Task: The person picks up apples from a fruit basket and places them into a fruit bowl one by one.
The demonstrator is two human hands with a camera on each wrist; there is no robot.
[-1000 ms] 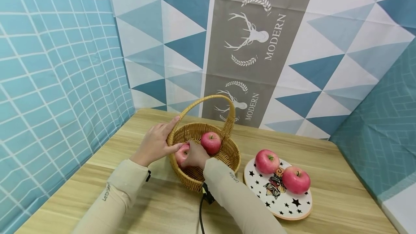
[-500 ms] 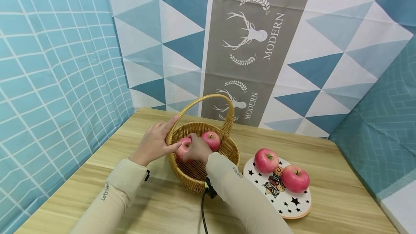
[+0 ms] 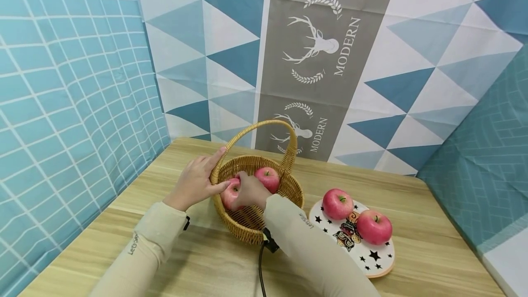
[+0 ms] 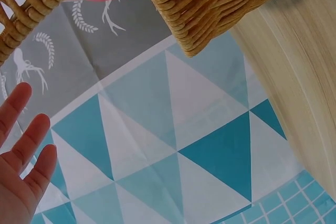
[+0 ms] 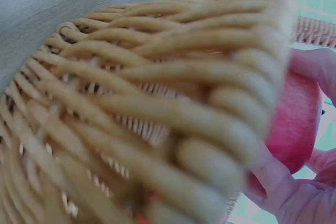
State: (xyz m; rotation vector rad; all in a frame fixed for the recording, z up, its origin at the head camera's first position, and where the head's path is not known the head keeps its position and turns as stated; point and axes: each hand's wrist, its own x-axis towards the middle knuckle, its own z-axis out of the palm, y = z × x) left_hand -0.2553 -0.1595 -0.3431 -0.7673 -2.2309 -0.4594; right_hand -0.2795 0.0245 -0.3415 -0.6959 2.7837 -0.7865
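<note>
A wicker basket (image 3: 238, 228) with an arched handle stands on the table. Low in it, at the left, my right hand (image 3: 252, 191) grips a red apple (image 3: 229, 195). The right wrist view has thumb and fingers (image 5: 278, 182) curled about this apple (image 5: 296, 119), beyond the blurred wicker. A second apple (image 3: 267, 179) lies farther back in the basket. My left hand (image 3: 195, 182) rests against the handle's left foot, thumb over the rim and index finger along the handle's outer side. Three fairly straight, spread fingers (image 4: 31, 142) of it show in the left wrist view, clear of the wicker.
To the right of the basket, a white star-patterned plate (image 3: 367, 260) bears two more apples (image 3: 338, 204). A black cable (image 3: 261, 269) trails from my right wrist across the wooden table (image 3: 214, 265). Patterned cloth walls (image 3: 235, 31) close off the back and sides.
My right hand, with the apple in its grip, shifted slightly up and to the right, then came back down and left within the basket. The left hand has stayed at the handle.
</note>
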